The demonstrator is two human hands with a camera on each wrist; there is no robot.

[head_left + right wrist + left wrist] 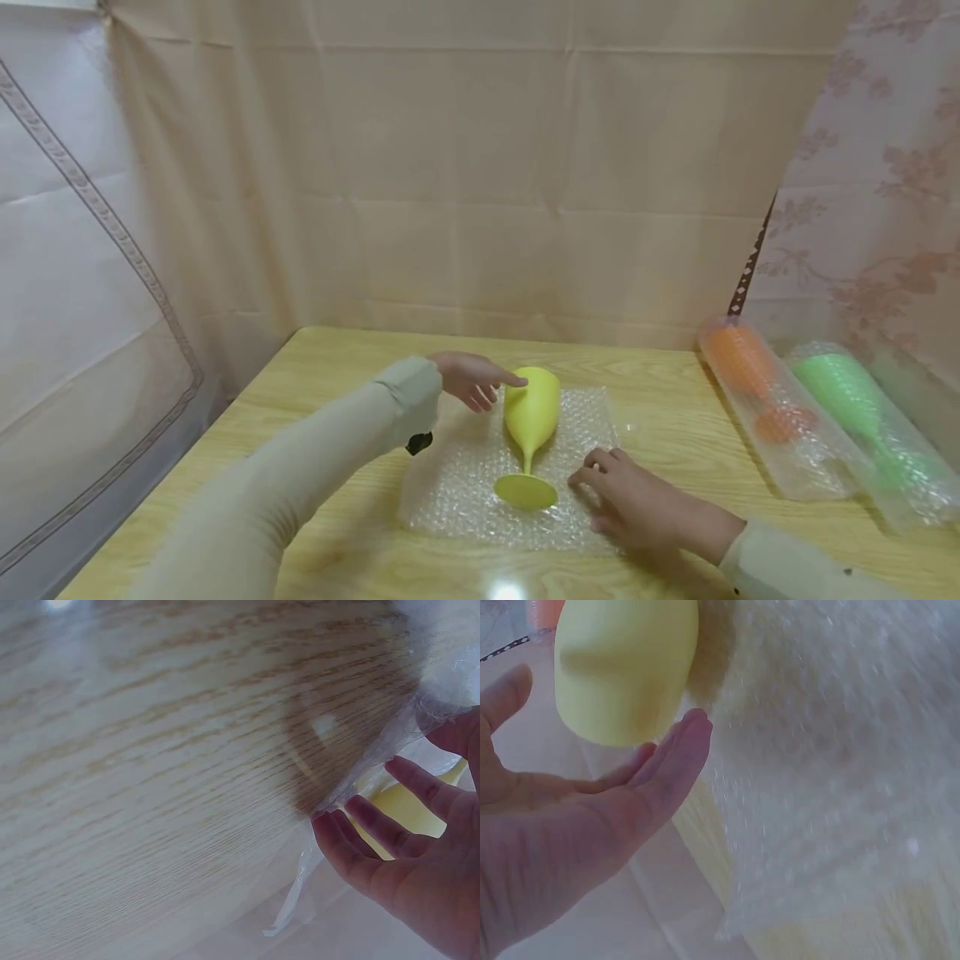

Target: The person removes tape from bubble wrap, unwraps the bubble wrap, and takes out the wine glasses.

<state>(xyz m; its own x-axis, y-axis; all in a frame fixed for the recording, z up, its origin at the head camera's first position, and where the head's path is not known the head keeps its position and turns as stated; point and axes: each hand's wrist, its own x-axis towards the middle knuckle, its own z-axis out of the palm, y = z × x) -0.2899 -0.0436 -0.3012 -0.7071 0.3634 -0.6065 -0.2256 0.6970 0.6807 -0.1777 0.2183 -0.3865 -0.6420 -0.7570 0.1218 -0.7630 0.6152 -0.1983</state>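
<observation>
The right hand [637, 500], low and right of centre, has its fingers spread and loosely bent, the tips at the edge of the wrap [465, 500]. In the right wrist view finger and thumb stand apart, with no pinch on the film to be seen. The left hand [468, 379], nearer the frame's centre, is relaxed and grasps nothing: its fingers extend beside the goblet [532, 408] at the mouth end. Whether a fingertip rests against the bowl I cannot tell.

The yellow goblet lies on its side on the wrap, just below and right of the frame's centre, its foot toward the bottom and its mouth toward the top. The mouth reaches past the wrap's upper edge. Under the wrap is the table [360, 521]. At the right of the frame an orange cup [742, 358] and a green cup [840, 383] lie side by side, each inside bubble film.

Judging by those two, the step in hand looks like packing the goblet, with the cup laid out and the covering not yet begun. The next move seems to call for the right hand to take a firm hold of the wrap's right edge and bring it over the bowl, while the left steadies the goblet, which could roll on its round side.
</observation>
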